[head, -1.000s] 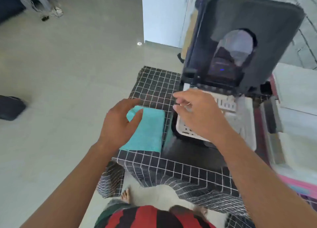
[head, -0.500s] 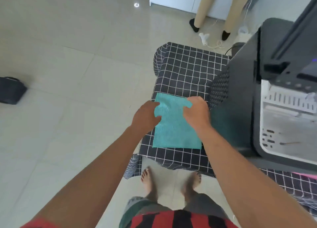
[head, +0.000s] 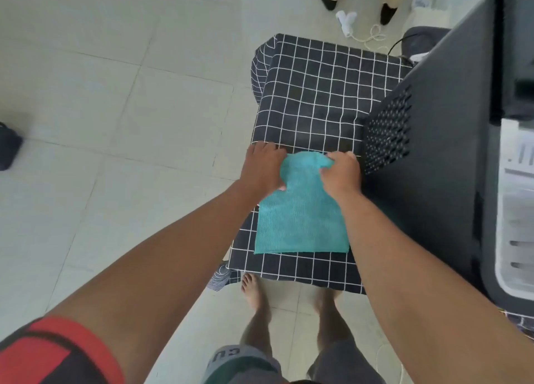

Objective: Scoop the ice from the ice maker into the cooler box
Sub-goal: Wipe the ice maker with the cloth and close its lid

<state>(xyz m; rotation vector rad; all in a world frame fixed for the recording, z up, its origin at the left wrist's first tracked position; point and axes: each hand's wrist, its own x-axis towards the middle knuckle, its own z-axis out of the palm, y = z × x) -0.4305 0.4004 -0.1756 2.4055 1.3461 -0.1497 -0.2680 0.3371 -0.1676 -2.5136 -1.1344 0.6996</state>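
A teal cloth [head: 300, 221] lies on the table's black checked cover [head: 318, 94], left of the black ice maker [head: 442, 158]. My left hand [head: 264, 166] grips the cloth's far left corner. My right hand [head: 342, 172] pinches the far right corner, and the far edge is bunched up between both hands. The ice maker's white inner basket [head: 517, 210] shows at the right edge of the view. No ice and no cooler box are in view.
A person's legs in black socks [head: 385, 12] stand on the tiled floor beyond the table, beside a white cable and plug [head: 346, 22]. A dark bag [head: 7, 146] lies on the floor at far left. My bare feet [head: 252, 291] are below the table's front edge.
The view has swung left from the ice maker to the cloth. My right hand left the white basket and came to the cloth; both hands now grip its far corners, bunching the edge.
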